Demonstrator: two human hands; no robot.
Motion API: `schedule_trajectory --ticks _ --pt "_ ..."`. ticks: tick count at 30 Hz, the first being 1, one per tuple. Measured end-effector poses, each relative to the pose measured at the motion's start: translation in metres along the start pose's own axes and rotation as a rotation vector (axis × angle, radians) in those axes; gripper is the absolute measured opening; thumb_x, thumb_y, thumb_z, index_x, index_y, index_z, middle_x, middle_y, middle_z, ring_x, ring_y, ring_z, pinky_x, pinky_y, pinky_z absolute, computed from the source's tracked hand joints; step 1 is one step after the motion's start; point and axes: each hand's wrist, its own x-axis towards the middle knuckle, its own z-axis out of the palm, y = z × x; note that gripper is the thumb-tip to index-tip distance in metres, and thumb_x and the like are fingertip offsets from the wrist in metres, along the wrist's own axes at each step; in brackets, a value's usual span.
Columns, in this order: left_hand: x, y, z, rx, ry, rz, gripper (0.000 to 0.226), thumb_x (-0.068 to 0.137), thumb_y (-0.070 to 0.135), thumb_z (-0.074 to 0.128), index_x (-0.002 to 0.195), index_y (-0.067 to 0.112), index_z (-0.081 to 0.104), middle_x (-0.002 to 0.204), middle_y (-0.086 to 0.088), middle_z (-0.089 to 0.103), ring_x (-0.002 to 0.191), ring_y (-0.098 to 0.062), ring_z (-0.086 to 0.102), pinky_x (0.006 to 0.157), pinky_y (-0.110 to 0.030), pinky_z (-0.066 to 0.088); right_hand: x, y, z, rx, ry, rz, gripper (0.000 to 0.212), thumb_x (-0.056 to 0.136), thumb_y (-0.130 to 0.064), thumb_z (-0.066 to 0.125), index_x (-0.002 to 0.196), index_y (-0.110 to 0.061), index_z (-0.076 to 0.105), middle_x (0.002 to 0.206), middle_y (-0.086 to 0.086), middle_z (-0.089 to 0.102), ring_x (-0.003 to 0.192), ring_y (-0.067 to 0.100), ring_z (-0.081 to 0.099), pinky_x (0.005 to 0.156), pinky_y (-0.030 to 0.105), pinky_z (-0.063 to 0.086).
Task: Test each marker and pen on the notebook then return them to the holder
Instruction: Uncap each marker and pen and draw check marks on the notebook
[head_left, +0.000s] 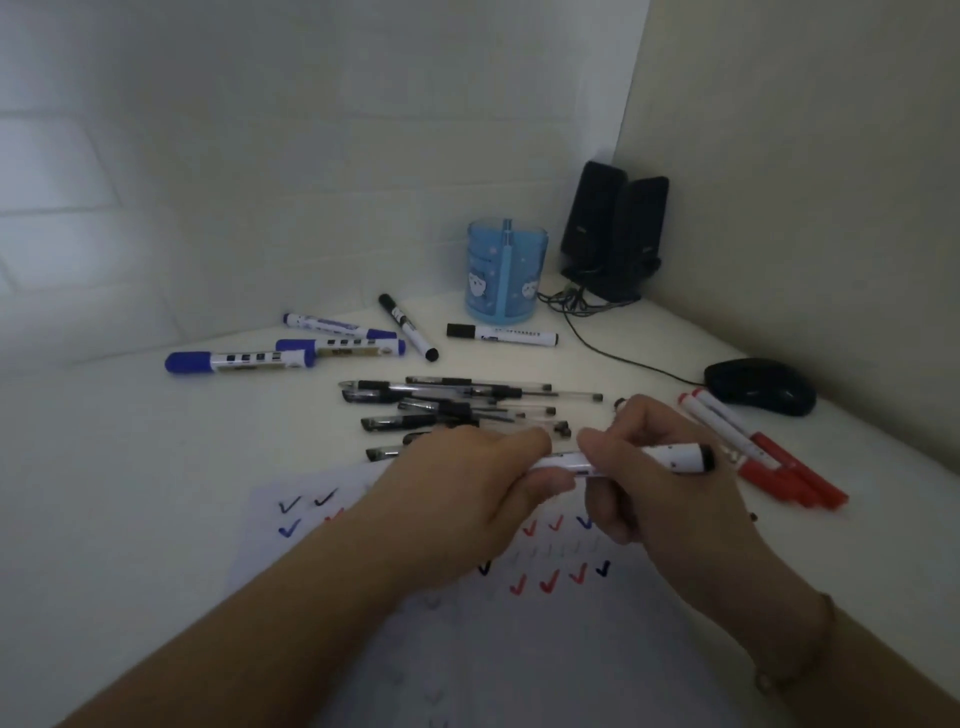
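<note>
My left hand (467, 488) and my right hand (654, 478) both grip a white marker with a black end (675, 457), held level just above the notebook page (519, 649). The page carries black, blue and red tick marks. The left hand covers the marker's left end, so its cap is hidden. Behind the hands lies a pile of several black pens (457, 410). Blue markers (239, 361) and black markers (501, 333) lie scattered farther back. Red markers (753, 452) lie to the right. The blue holder (506, 273) stands at the back.
Two black speakers (613, 234) stand in the corner behind the holder, with a cable (623, 358) running to a black mouse (758, 387) at the right. Walls close the desk at the back and right.
</note>
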Motion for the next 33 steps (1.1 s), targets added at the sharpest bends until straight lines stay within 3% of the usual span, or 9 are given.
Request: schedule_trajectory --ticks 3,6,11,13,15,17,21,26,33 --pt "0.001 0.002 -0.003 -0.02 0.019 0.029 0.041 0.094 0.06 0.026 0.082 0.028 0.05 0.053 0.007 0.049 0.045 -0.008 0.045 0.043 -0.019 0.033 0.002 0.002 -0.003 0.038 -0.066 -0.039 0.028 0.081 -0.023 0.067 0.062 -0.016 0.048 0.041 0.007 0.051 0.033 0.019 0.038 0.038 0.022 0.035" --pt "0.0 0.0 -0.003 -0.136 0.033 0.025 0.036 0.09 0.061 0.038 0.087 0.03 0.055 0.055 0.006 0.056 0.047 -0.011 0.051 0.045 -0.021 0.039 0.004 0.001 -0.009 -0.039 -0.158 -0.145 0.022 0.078 -0.027 0.061 0.063 -0.019 0.048 0.042 0.005 0.052 0.034 0.02 0.041 0.041 0.025 0.038" --pt "-0.004 0.002 -0.002 -0.222 0.023 -0.078 0.043 0.079 0.075 0.041 0.098 0.037 0.047 0.054 0.002 0.056 0.049 -0.013 0.051 0.046 -0.026 0.042 0.003 -0.004 -0.023 -0.08 -0.173 -0.174 0.009 0.076 -0.03 0.063 0.072 -0.024 0.06 0.047 0.004 0.055 0.039 0.022 0.047 0.042 0.029 0.04" --pt "-0.007 0.0 -0.004 -0.299 0.015 -0.104 0.039 0.083 0.072 0.034 0.102 0.039 0.044 0.057 -0.001 0.054 0.054 -0.015 0.051 0.048 -0.026 0.041 0.004 -0.008 -0.038 0.008 -0.206 -0.107 0.024 0.077 -0.042 0.065 0.089 -0.021 0.068 0.055 0.006 0.062 0.046 0.025 0.055 0.043 0.028 0.043" --pt "-0.01 -0.003 -0.006 -0.386 0.016 -0.099 0.023 0.092 0.047 0.03 0.104 0.036 0.046 0.063 0.0 0.052 0.059 -0.017 0.051 0.053 -0.028 0.04 0.007 -0.011 -0.051 0.032 -0.269 -0.015 0.041 0.077 -0.052 0.066 0.095 -0.015 0.07 0.069 0.011 0.068 0.058 0.028 0.064 0.045 0.028 0.047" --pt "-0.012 -0.005 -0.005 -0.418 0.005 -0.119 0.019 0.094 0.03 0.03 0.104 0.035 0.046 0.069 0.001 0.052 0.063 -0.016 0.049 0.055 -0.026 0.04 0.01 -0.007 -0.056 -0.07 -0.272 0.024 0.033 0.069 -0.047 0.076 0.08 -0.016 0.072 0.066 0.01 0.066 0.055 0.024 0.061 0.045 0.028 0.045" --pt "-0.011 -0.003 0.001 -0.347 -0.071 -0.141 0.018 0.091 0.043 0.044 0.108 0.046 0.041 0.084 0.018 0.057 0.08 -0.001 0.056 0.065 -0.016 0.046 0.011 0.006 -0.051 -0.205 -0.16 0.095 0.028 0.06 -0.032 0.075 0.044 -0.021 0.054 0.044 -0.002 0.051 0.04 0.01 0.046 0.041 0.021 0.04" --pt "-0.011 -0.002 0.004 -0.27 -0.104 -0.111 0.029 0.087 0.046 0.057 0.113 0.047 0.044 0.092 0.028 0.057 0.086 0.002 0.057 0.073 -0.018 0.049 0.011 0.007 -0.048 -0.478 -0.103 0.1 0.034 0.074 -0.005 0.072 0.048 -0.01 0.051 0.044 -0.002 0.052 0.044 0.005 0.052 0.048 0.023 0.042" --pt "-0.01 0.0 0.004 -0.288 -0.081 -0.136 0.029 0.084 0.05 0.054 0.111 0.049 0.043 0.092 0.031 0.06 0.085 -0.002 0.061 0.073 -0.026 0.054 0.009 0.008 -0.046 -0.569 -0.136 0.116 0.028 0.072 -0.012 0.069 0.05 -0.01 0.051 0.047 0.001 0.052 0.043 0.002 0.047 0.045 0.01 0.04"
